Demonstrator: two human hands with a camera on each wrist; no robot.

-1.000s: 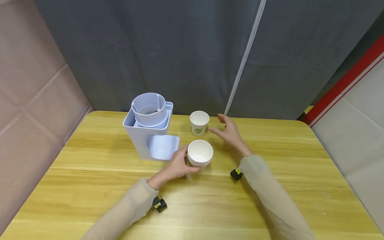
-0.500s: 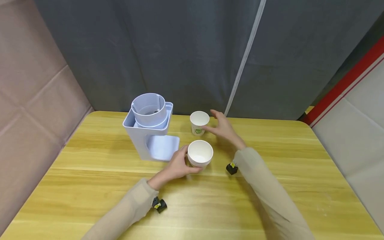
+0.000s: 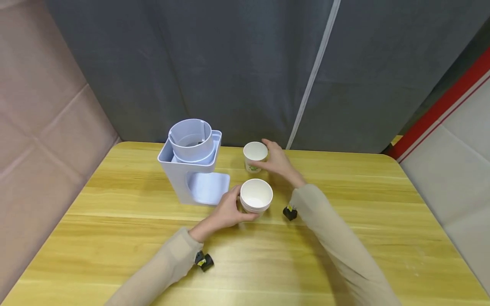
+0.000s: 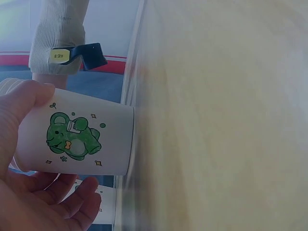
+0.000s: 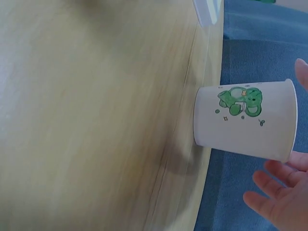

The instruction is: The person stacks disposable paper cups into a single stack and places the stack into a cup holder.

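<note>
My left hand (image 3: 226, 211) holds a stack of white paper cups (image 3: 255, 208) upright near the table's middle. In the left wrist view, its thumb lies on the lower cup's printed wall (image 4: 74, 137), with the fingers around the other side. Behind the stack stands a single paper cup (image 3: 254, 152) with a green cartoon bear (image 5: 240, 101). My right hand (image 3: 280, 163) is at this cup's right, thumb in front and fingers behind. From the right wrist, the thumb and fingers are spread near the rim, the thumb apart from the wall.
A pale blue plastic dispenser (image 3: 174, 178) with a round open top (image 3: 190, 134) and a flat base plate (image 3: 208, 187) stands left of the cups. A dark grey curtain (image 3: 229, 72) hangs behind the wooden table's (image 3: 126, 238) far edge.
My right hand has moved left, from beside the single cup to around it. The left hand and its stack have stayed in place.
</note>
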